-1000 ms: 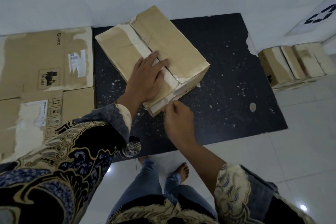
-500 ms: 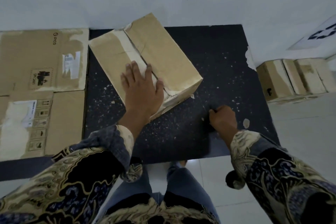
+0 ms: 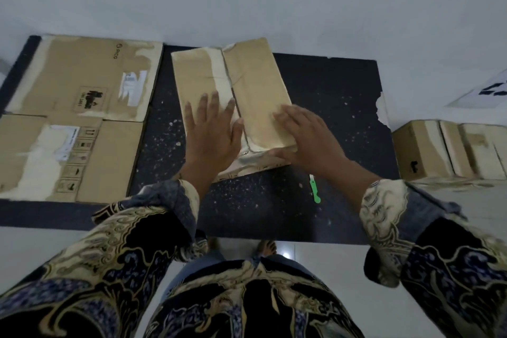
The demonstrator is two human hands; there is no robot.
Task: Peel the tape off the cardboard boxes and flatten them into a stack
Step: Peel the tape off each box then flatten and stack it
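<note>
A brown cardboard box (image 3: 247, 82) stands on the black speckled mat (image 3: 329, 107), its top flaps closed with a pale torn tape strip along the seam. My left hand (image 3: 212, 132) lies flat on the left flap, fingers spread. My right hand (image 3: 307, 137) rests on the right flap at the box's near corner, its thumb along the near edge. Neither hand holds anything. A small green-handled cutter (image 3: 314, 188) lies on the mat just in front of the box, below my right hand.
Flattened cardboard sheets (image 3: 71, 118) with labels lie on the left part of the mat. More taped boxes (image 3: 450, 148) stand on the white tiled floor at the right. A white wall runs behind. My feet show below the mat's near edge.
My right hand left the mat, where the green cutter now lies, and came to rest on the box's right flap. The box has turned squarer to me. My left hand stayed on it.
</note>
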